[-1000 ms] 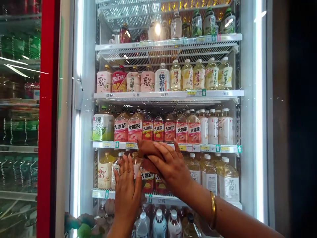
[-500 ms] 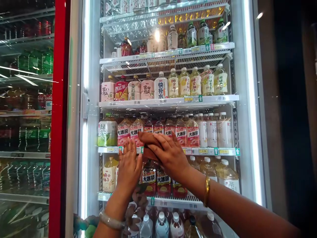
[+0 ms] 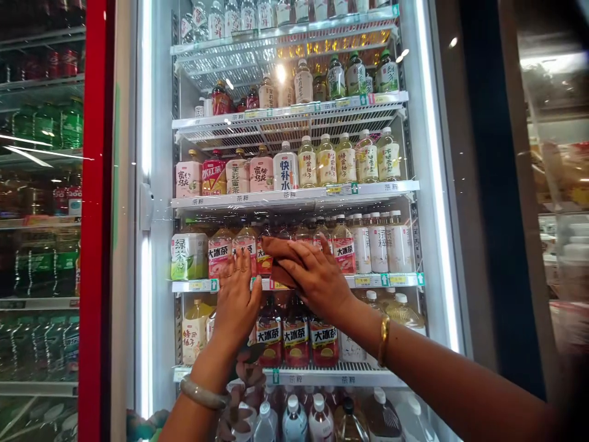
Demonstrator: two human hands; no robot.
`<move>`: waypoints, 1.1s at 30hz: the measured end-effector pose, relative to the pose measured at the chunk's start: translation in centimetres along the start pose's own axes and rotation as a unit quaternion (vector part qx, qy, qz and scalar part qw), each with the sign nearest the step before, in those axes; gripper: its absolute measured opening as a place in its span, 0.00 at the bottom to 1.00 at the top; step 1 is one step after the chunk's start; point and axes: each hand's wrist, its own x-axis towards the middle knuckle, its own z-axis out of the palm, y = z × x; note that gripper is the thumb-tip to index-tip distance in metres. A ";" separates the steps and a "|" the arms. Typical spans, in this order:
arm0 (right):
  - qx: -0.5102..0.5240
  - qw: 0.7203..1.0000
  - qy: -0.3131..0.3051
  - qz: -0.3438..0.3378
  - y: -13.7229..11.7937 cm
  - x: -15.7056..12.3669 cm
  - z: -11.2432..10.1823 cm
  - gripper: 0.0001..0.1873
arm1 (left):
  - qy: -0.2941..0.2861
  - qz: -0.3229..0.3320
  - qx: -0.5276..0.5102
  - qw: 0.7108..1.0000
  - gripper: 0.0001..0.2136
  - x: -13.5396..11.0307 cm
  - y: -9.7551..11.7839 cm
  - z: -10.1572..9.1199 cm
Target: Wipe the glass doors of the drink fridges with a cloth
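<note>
My right hand point(image 3: 317, 279) lies flat over a brown cloth point(image 3: 276, 247) and presses it against the glass door point(image 3: 427, 184) of a lit drinks fridge. It is level with the shelf of red-labelled iced tea bottles point(image 3: 343, 248). A gold bangle sits on that wrist. Just left of it, my left hand point(image 3: 237, 298) rests open on the glass with fingers spread, holding nothing, and a pale bracelet is on its wrist. Both hands cover part of the shelf edge point(image 3: 377, 280).
Behind the glass are several shelves of bottled teas and juices, with a green tea bottle point(image 3: 188, 255) at the left and dark red bottles point(image 3: 294, 334) below my hands. A red-framed fridge point(image 3: 94, 215) stands at the left. Another dark door frame point(image 3: 488, 184) is at the right.
Both hands and the cloth have slid up the glass, from the shelf below to the iced tea shelf. The view has shifted a little as well.
</note>
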 end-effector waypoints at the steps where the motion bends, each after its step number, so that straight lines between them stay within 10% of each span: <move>1: 0.003 1.000 0.000 0.015 0.2 0.7 -0.1 0.27 | 0.003 0.003 -0.005 1.000 0.31 0.4 0.3 0.0; 9: -0.010 0.999 0.008 -0.046 -1.4 0.2 1.0 0.18 | -0.017 -0.002 -0.020 1.000 0.33 1.5 1.5 0.4; 17: -0.019 1.000 -0.009 -0.007 2.7 -0.7 -1.7 0.23 | -0.015 0.023 -0.012 1.000 0.31 2.1 3.1 1.3; 33: -0.029 0.999 -0.002 0.042 7.6 -1.8 -6.1 0.31 | -0.021 0.072 -0.049 0.996 0.33 5.2 12.6 4.6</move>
